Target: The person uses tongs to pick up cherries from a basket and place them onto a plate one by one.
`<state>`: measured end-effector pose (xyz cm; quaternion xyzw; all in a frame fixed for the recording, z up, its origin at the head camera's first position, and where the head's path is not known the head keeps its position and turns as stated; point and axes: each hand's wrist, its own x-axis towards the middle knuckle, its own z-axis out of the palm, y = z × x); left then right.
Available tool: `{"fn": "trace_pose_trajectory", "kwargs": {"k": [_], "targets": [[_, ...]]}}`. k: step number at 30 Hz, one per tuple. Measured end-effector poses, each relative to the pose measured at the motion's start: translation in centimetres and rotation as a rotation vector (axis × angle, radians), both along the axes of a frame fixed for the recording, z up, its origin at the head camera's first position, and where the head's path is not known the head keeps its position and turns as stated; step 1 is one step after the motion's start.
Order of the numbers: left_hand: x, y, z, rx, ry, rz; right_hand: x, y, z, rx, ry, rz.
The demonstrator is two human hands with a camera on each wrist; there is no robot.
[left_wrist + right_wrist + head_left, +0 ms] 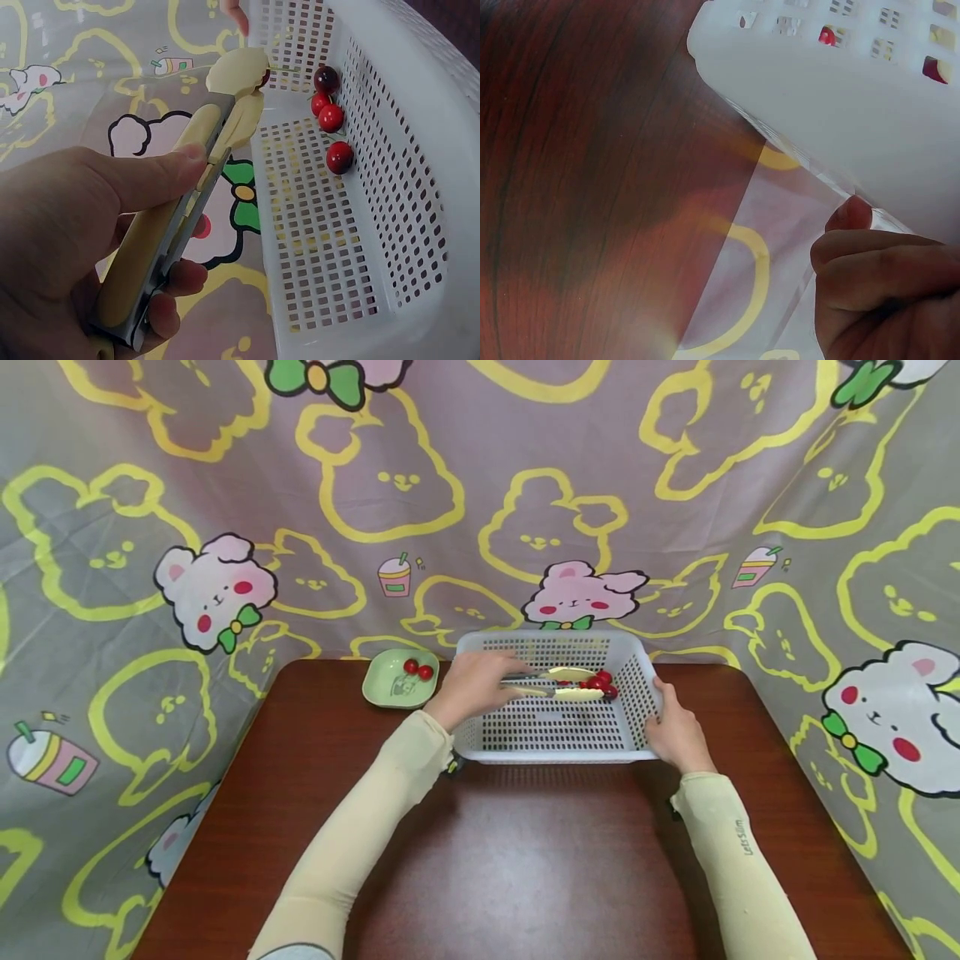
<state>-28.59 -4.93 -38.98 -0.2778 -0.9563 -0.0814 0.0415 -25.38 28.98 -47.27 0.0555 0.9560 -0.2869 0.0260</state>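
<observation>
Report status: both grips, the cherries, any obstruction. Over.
Left grip holding tongs, right grip holding basket. Cherries inside; one shows by tongs' tips, pinch unclear. Basket wall stands between cherries and green dish.

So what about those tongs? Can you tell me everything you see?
The tongs have two slim, metal-looking arms, with cream grips and wide, rounded cream tips that look like plastic. The left hand holds them, thumb along one grip, with the tips within the rim of the basket, pointing right. The tips stand slightly apart. A dark red cherry peeks out beside them; I can't tell if they pinch it.
</observation>
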Motion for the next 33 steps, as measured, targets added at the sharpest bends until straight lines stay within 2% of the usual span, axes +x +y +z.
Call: {"fn": "trace_pose_trajectory", "kwargs": {"k": [6, 19, 33], "targets": [[0.5, -0.9, -0.2, 0.007, 0.024, 0.033, 0.1, -0.1, 0.0, -0.002, -0.007, -0.006], [1.6, -2.8, -0.4, 0.074, 0.053, 0.064, 0.1, 0.0, 0.2, 0.006, -0.003, -0.004], [2.6, -4.6, -0.8, 0.158, 0.112, 0.066, 0.1, 0.0, 0.1, 0.014, -0.004, -0.011]]}}
